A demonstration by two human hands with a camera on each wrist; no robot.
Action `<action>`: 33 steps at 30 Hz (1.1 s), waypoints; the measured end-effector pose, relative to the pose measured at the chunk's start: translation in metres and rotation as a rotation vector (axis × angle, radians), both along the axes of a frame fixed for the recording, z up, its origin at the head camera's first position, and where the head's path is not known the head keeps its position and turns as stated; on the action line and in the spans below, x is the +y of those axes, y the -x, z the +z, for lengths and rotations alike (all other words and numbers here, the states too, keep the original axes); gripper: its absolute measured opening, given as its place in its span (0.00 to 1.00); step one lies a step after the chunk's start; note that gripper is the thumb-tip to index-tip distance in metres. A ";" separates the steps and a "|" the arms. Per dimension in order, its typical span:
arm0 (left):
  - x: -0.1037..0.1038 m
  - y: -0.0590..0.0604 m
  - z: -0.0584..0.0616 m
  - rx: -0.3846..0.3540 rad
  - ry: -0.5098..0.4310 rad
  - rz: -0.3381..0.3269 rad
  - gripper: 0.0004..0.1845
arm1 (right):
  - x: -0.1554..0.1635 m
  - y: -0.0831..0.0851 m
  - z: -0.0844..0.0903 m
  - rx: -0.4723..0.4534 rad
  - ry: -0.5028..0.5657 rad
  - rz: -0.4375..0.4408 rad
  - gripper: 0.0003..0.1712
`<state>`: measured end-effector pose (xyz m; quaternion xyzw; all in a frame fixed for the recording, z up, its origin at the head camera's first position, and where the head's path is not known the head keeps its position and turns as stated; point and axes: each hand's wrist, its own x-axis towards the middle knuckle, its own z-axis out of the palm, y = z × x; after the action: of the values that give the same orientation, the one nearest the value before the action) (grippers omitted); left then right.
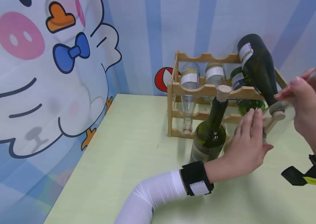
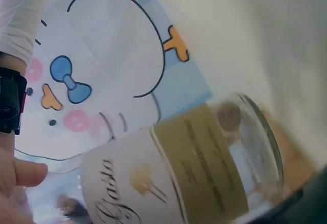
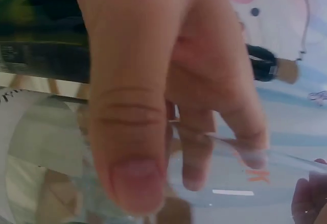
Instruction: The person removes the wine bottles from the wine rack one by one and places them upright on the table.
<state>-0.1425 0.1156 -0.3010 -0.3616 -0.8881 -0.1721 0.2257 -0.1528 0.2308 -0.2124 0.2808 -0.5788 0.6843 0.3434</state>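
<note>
The right hand (image 1: 311,115) gripped a clear bottle (image 1: 283,115), fingers curled round its body, held in the air just in front of the rack (image 1: 202,90). The left hand (image 1: 247,143), fingers straight and together, touched the bottle's corked neck. Three bottles lay in the rack and a dark bottle (image 1: 258,68) leaned on its right end. A green bottle (image 1: 211,130) stood before the rack, so that and the clear one seemed left to rack.
</note>
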 end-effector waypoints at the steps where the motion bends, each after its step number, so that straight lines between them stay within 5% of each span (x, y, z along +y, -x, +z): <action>1: 0.001 0.001 -0.002 -0.097 -0.025 0.000 0.45 | -0.002 0.004 -0.004 -0.004 -0.031 -0.030 0.09; 4: 0.006 0.005 -0.011 -0.331 -0.170 -0.013 0.48 | -0.006 0.014 -0.018 -0.018 -0.104 -0.107 0.08; 7: 0.008 0.007 -0.021 -0.447 -0.297 -0.028 0.49 | -0.009 0.020 -0.032 -0.058 -0.169 -0.167 0.07; 18: 0.009 0.015 -0.032 -0.453 -0.403 -0.031 0.48 | -0.018 0.028 -0.038 -0.101 -0.029 -0.082 0.15; 23: 0.011 0.019 -0.035 -0.462 -0.457 -0.039 0.46 | -0.022 0.028 -0.036 -0.191 -0.041 -0.112 0.18; 33: 0.010 0.024 -0.038 -0.431 -0.515 -0.100 0.45 | -0.023 0.031 -0.036 -0.181 -0.031 -0.105 0.25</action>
<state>-0.1668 0.1261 -0.3392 -0.2913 -0.8239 -0.4741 0.1081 -0.1840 0.2077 -0.2481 0.1927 -0.6319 0.6789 0.3205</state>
